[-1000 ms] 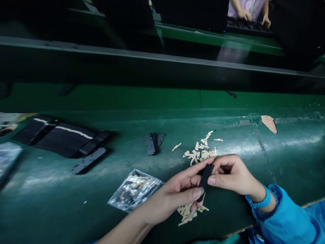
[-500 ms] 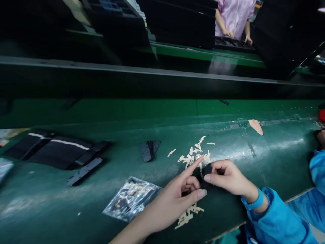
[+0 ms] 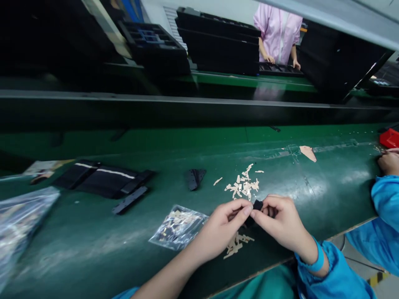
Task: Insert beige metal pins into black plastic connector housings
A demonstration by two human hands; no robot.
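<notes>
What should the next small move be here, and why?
Probably hold the right grip steady on the black part and make a slight adjustment with the left grip: the right thumb lies against the part, and the left thumb and index finger are pinched right beside it. What sits between those two is hidden.
</notes>
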